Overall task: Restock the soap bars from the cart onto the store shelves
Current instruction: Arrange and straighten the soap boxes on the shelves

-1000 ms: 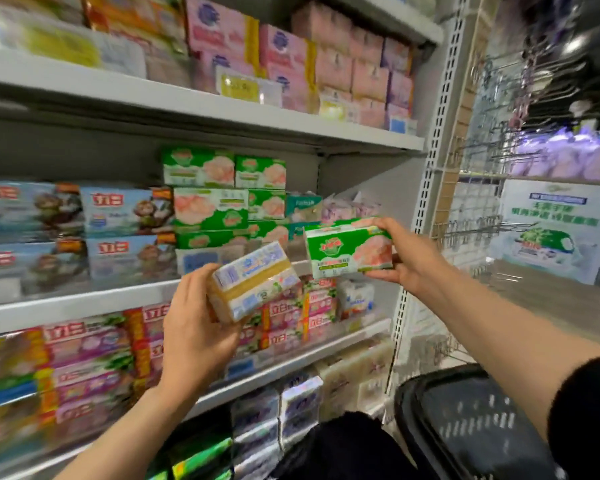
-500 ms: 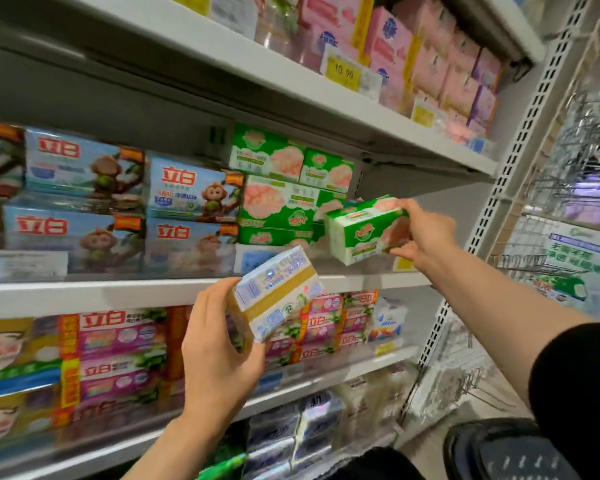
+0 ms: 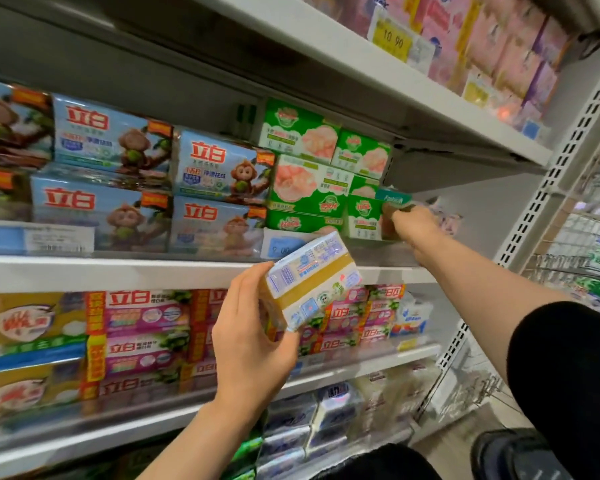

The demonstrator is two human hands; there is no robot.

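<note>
1. Fingers of the left hand [image 3: 246,344] curl round a rectangular soap pack [image 3: 310,278], thumb on its near side; the pack is tilted in the air in front of the middle shelf edge [image 3: 118,271].
2. Glossy clear film wraps that pack, showing yellow bars with a broad ochre band and pale blue printed panels.
3. Reaching onto the middle shelf, the right hand [image 3: 414,225] grips a green-and-white soap box [image 3: 362,218], which stands on the shelf board against the stacked green boxes [image 3: 309,168]; the fingertips are hidden behind it.
4. Those cardboard boxes are sharp-cornered, matte, printed with pink soap images.
5. Left of them lie shiny blue wrapped packs [image 3: 219,168] with red characters and a monkey, stacked two high.
6. A teal carton [image 3: 394,197] sits just above the right hand.
7. Pink boxes [image 3: 499,39] fill the top shelf behind a yellow price tag [image 3: 392,39].
8. Pink-labelled film packs [image 3: 146,327] line the lower shelf.
9. A black sleeve [image 3: 568,382] covers the right upper arm.
</note>
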